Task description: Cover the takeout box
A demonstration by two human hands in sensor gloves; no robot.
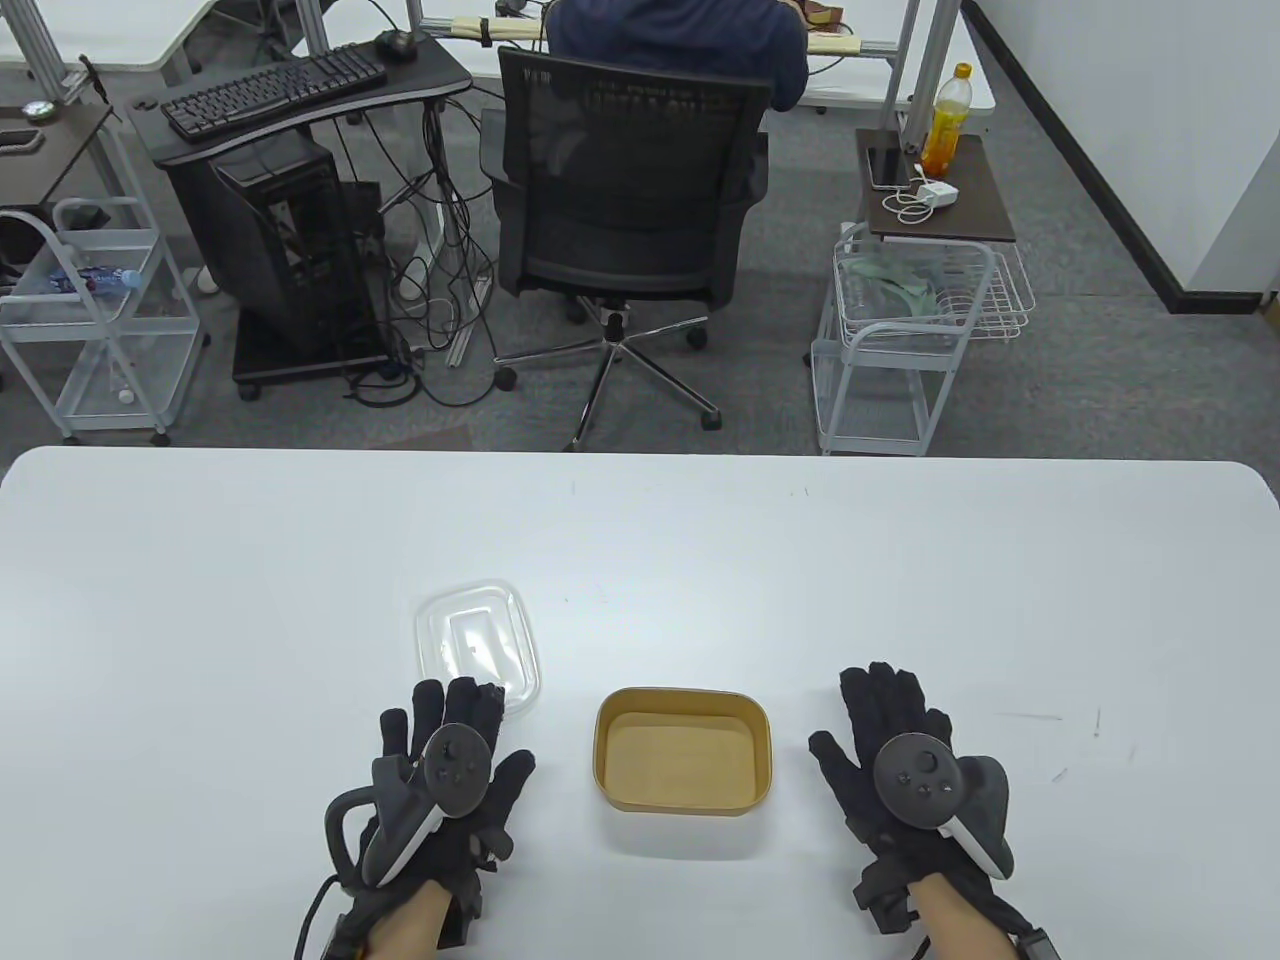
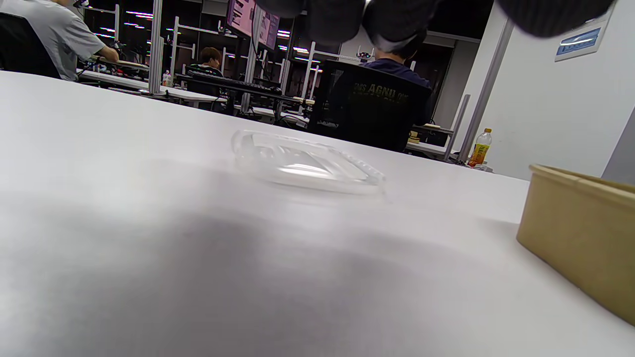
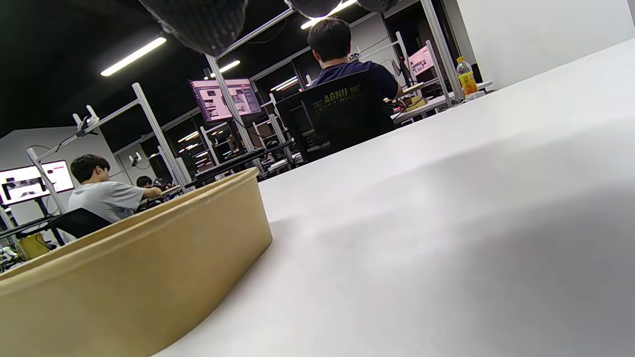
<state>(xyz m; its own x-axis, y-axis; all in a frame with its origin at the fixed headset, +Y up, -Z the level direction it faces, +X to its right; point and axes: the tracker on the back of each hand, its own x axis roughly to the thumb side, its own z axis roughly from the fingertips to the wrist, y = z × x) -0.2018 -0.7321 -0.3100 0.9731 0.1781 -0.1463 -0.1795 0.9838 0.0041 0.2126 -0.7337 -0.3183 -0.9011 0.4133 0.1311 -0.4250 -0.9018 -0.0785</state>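
A tan paper takeout box [image 1: 685,750] sits open and empty on the white table [image 1: 900,580], near its front middle. A clear plastic lid [image 1: 478,645] lies flat on the table, behind and left of the box. My left hand [image 1: 450,765] lies palm down, fingers spread, left of the box; its fingertips reach the lid's near edge. My right hand [image 1: 900,745] lies palm down, fingers spread, right of the box and apart from it. Both hands hold nothing. The lid [image 2: 305,163] and a box wall [image 2: 580,233] show in the left wrist view. The box [image 3: 124,277] fills the right wrist view's lower left.
Beyond the table's far edge stand a black office chair [image 1: 625,210], a computer desk [image 1: 300,100] and a white wire cart [image 1: 900,330]. A person sits at the far desk.
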